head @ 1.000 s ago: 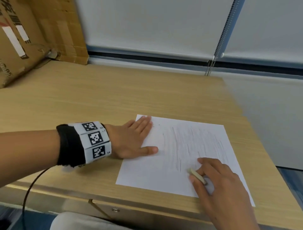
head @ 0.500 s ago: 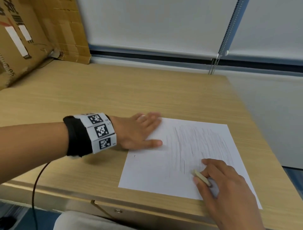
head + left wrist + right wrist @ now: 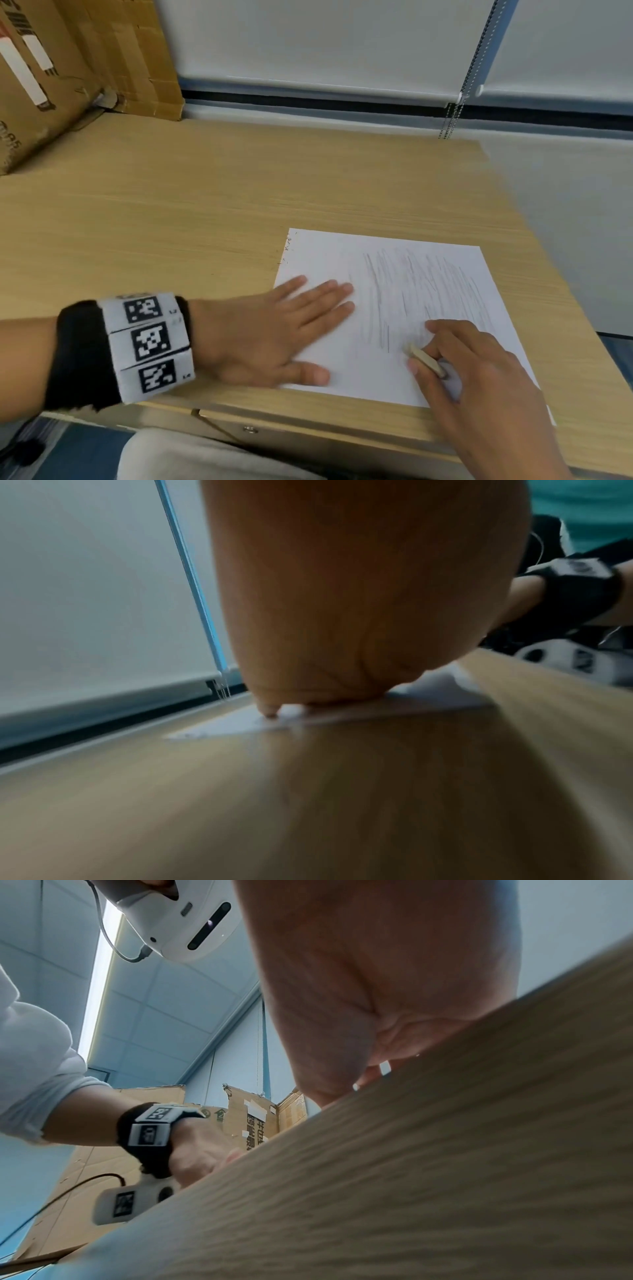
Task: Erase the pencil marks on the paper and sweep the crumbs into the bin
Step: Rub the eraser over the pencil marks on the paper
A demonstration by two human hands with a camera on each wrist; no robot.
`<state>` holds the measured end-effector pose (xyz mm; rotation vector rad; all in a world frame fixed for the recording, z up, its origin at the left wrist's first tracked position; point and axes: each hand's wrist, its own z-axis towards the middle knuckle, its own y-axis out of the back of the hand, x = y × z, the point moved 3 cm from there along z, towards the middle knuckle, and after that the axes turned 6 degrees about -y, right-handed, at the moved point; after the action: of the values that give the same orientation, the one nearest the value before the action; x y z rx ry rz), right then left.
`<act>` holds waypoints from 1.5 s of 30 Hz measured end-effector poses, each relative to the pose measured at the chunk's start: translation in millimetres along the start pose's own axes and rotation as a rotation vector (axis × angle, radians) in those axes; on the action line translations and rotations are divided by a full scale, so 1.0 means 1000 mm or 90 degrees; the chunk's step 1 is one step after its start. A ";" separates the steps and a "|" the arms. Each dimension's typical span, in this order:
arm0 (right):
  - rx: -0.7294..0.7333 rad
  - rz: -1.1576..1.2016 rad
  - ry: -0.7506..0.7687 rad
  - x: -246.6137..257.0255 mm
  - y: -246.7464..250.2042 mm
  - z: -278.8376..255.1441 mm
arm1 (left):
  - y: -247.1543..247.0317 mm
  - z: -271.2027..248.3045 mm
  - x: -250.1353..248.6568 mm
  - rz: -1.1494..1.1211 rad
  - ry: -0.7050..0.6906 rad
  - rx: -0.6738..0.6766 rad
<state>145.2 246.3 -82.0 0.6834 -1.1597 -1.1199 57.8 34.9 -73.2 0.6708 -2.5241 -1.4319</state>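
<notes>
A white sheet of paper (image 3: 394,274) lies on the wooden desk (image 3: 205,212), its middle and right covered in grey pencil strokes (image 3: 421,284). My left hand (image 3: 284,329) lies flat on the sheet's left part, fingers straight, holding it down. My right hand (image 3: 459,363) pinches a pale beige eraser (image 3: 426,359) and holds its end on the lower strokes. A few dark crumbs (image 3: 287,246) lie by the sheet's far left corner. In the left wrist view my left hand (image 3: 342,615) rests on the paper (image 3: 236,723). No bin is in view.
Brown cardboard boxes (image 3: 61,68) stand at the desk's far left. A window blind with a bead chain (image 3: 452,116) runs behind the desk. The desk's right edge (image 3: 534,240) drops off beside the paper. A cable (image 3: 85,1183) hangs from my left wrist.
My left hand slid down and right, further onto the paper. My right hand kept the eraser on the lower strokes. The head view shifted, so the sheet sits lower right in the picture.
</notes>
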 end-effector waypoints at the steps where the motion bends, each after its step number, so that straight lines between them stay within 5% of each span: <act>1: 0.004 -0.007 -0.002 0.001 0.002 0.001 | -0.002 -0.002 0.007 -0.008 0.033 -0.001; 5: 0.061 -0.066 -0.003 0.007 0.007 0.004 | 0.014 -0.003 0.059 -0.080 0.224 -0.021; 9: 0.116 -0.124 0.013 0.010 0.013 0.010 | 0.036 0.011 0.068 -0.157 0.189 -0.068; 13: 0.217 -0.211 0.036 0.019 0.025 0.031 | 0.047 0.026 0.067 -0.070 0.198 -0.047; 18: 0.286 -0.050 0.104 0.029 0.044 0.098 | 0.056 0.032 0.072 -0.030 0.187 -0.071; 25: 0.370 -0.065 0.243 0.051 -0.015 0.178 | 0.054 0.034 0.074 -0.004 0.187 -0.071; 38: 0.503 -0.053 0.362 0.056 -0.040 0.189 | 0.052 0.040 0.075 0.019 0.167 -0.058; 45: 0.479 -0.007 0.346 0.063 -0.044 0.198 | 0.054 0.038 0.074 0.016 0.180 -0.064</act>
<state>-56.0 195.6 -38.1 1.4676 -1.0775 -0.4169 -37.6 54.1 -53.9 0.7604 -2.2227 -1.3393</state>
